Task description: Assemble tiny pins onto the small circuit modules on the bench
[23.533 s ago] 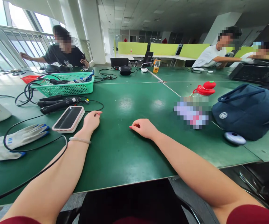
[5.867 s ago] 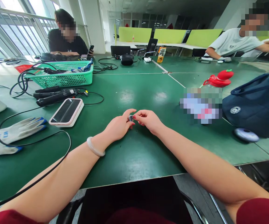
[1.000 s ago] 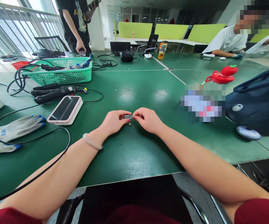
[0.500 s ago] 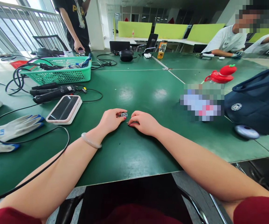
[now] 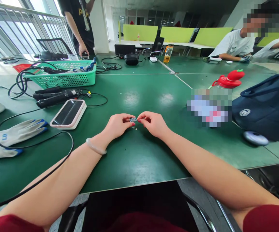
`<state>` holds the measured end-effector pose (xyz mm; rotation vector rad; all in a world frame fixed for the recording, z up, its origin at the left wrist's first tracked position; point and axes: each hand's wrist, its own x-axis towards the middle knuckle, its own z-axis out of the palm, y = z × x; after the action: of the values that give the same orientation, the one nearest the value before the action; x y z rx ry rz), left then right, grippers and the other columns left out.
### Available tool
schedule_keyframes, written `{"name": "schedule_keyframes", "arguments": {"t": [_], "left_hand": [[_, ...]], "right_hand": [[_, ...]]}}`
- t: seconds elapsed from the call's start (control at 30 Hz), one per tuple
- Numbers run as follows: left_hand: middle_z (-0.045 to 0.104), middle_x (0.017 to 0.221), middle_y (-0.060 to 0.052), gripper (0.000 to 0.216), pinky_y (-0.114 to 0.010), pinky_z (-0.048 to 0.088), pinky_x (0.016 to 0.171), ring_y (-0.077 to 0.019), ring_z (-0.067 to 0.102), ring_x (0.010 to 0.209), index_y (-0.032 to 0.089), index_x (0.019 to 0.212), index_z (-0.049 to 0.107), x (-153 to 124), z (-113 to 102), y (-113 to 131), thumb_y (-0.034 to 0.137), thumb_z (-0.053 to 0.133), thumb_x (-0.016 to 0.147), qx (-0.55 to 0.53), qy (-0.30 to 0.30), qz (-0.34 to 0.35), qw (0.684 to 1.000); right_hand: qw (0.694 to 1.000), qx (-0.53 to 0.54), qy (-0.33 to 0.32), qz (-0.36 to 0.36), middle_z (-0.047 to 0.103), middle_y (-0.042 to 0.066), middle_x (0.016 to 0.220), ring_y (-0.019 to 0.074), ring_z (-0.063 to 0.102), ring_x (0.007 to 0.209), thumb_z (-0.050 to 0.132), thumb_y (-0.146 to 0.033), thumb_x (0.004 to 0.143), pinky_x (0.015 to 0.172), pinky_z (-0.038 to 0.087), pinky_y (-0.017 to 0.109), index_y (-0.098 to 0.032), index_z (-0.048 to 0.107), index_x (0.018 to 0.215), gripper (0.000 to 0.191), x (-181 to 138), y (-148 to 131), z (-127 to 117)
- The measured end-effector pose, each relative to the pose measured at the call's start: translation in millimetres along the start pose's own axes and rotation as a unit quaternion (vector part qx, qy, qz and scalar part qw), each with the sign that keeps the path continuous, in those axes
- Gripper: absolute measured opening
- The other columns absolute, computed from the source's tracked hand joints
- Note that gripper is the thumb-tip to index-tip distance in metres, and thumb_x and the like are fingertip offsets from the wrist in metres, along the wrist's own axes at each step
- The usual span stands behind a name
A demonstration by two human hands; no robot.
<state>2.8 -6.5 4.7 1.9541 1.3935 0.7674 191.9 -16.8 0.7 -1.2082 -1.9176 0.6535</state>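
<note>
My left hand (image 5: 118, 125) pinches a small flat piece with a black-and-white pattern (image 5: 133, 119) between thumb and fingers, a little above the green table. My right hand (image 5: 153, 124) is closed in a pinch at the right end of that piece. Its fingertips are very near or touching it, and what they hold, if anything, is too small to make out. Just below the left fingertips, a tiny light-coloured piece (image 5: 134, 128) lies on the table.
Left of my hands are a phone in a pale case (image 5: 69, 114), a glove (image 5: 25, 132), black cables and a green basket (image 5: 69, 79). To the right stand a red-lidded bottle (image 5: 228, 79) and a dark blue bag (image 5: 267, 109). Other people are across the table.
My right hand has risen slightly from the tabletop and come to the end of the patterned piece. The tiny light piece now shows on the table below. The left hand still holds the patterned piece.
</note>
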Motion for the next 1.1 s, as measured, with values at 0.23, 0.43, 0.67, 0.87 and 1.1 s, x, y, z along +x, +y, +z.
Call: {"name": "schedule_keyframes", "arguments": {"t": [0.23, 0.43, 0.67, 0.87, 1.1], "left_hand": [[0.073, 0.084, -0.004, 0.036, -0.032, 0.049, 0.076, -0.0191, 0.064, 0.078, 0.021, 0.104, 0.072, 0.8, 1.9, -1.1, 0.034, 0.068, 0.072, -0.02, -0.011, 0.005, 1.0], [0.073, 0.084, -0.004, 0.037, -0.032, 0.05, 0.075, -0.019, 0.065, 0.076, 0.02, 0.104, 0.072, 1.3, 2.3, -2.4, 0.037, 0.068, 0.072, -0.042, -0.016, 0.012, 0.999], [0.072, 0.084, -0.006, 0.038, -0.033, 0.05, 0.075, -0.0184, 0.065, 0.076, 0.016, 0.105, 0.071, 1.0, 5.2, -0.7, 0.034, 0.07, 0.071, -0.157, -0.05, 0.02, 0.986], [0.073, 0.089, -0.008, 0.038, -0.033, 0.049, 0.078, -0.0174, 0.064, 0.079, 0.015, 0.104, 0.071, -1.6, 4.9, 3.6, 0.034, 0.071, 0.071, -0.227, -0.062, -0.004, 0.972], [0.073, 0.093, -0.01, 0.042, -0.033, 0.049, 0.077, -0.0175, 0.063, 0.079, 0.014, 0.103, 0.071, -1.0, 2.8, 3.8, 0.04, 0.072, 0.07, -0.25, -0.067, 0.001, 0.966]], "right_hand": [[0.996, 0.073, 0.038, -0.013, 0.063, 0.0, 0.074, 0.0098, 0.052, 0.057, 0.054, -0.022, 0.084, 0.06, 0.042, 0.025, -0.019, 0.067, 0.093, 0.016, -0.2, 2.9, 2.0], [0.996, 0.036, 0.046, -0.065, 0.067, 0.003, 0.082, 0.0131, 0.057, 0.07, 0.052, -0.018, 0.086, 0.067, 0.045, 0.027, -0.021, 0.072, 0.088, 0.02, 0.2, 6.1, 3.0], [0.993, 0.069, 0.052, -0.078, 0.061, 0.002, 0.086, 0.0102, 0.051, 0.066, 0.065, -0.023, 0.082, 0.059, 0.042, 0.025, -0.024, 0.074, 0.078, 0.01, -0.3, 2.7, 2.3], [0.987, 0.126, 0.057, -0.077, 0.057, 0.0, 0.086, 0.0063, 0.044, 0.057, 0.07, -0.027, 0.078, 0.055, 0.041, 0.025, -0.024, 0.074, 0.074, 0.006, 0.6, 2.6, 2.1], [0.983, 0.156, 0.045, -0.085, 0.055, 0.0, 0.084, 0.0054, 0.041, 0.054, 0.073, -0.04, 0.075, 0.051, 0.037, 0.025, -0.024, 0.073, 0.074, 0.016, -0.4, 1.5, 2.0]]}}
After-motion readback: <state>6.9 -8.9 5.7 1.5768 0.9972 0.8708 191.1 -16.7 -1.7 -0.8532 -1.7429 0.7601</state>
